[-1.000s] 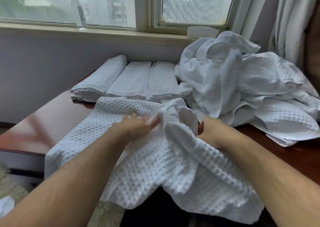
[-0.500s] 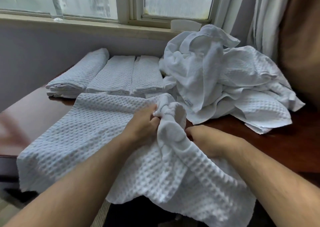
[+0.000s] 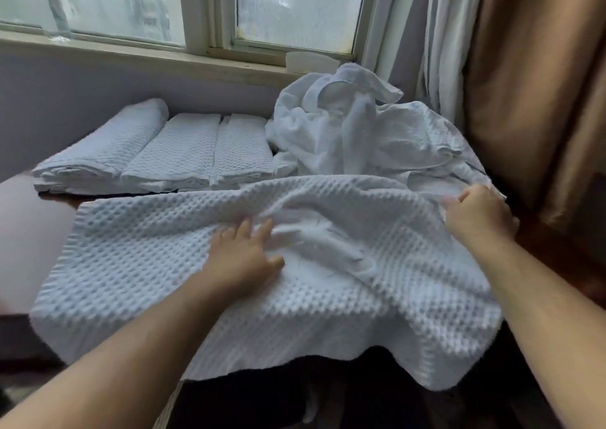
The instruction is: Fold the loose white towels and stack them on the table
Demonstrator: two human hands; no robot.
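A white waffle-weave towel [image 3: 137, 264] lies spread across the near part of the dark wooden table [image 3: 29, 225], its front edge hanging over. My left hand [image 3: 244, 258] rests flat on its middle, fingers straight beside a wrinkled bunch. My right hand [image 3: 475, 215] grips the towel's far right edge, fingers curled round it. Three folded white towels [image 3: 183, 153] lie side by side at the back left. A heap of loose white towels [image 3: 360, 133] sits at the back right.
A wall and a window sill [image 3: 131, 56] run behind the table. Grey and brown curtains [image 3: 524, 100] hang close on the right. A white box [image 3: 311, 63] stands on the sill behind the heap.
My right hand has pulled the bunched part of the towel out to the right, spreading it wide. My left hand has let go of the bunch and now lies flat on the cloth.
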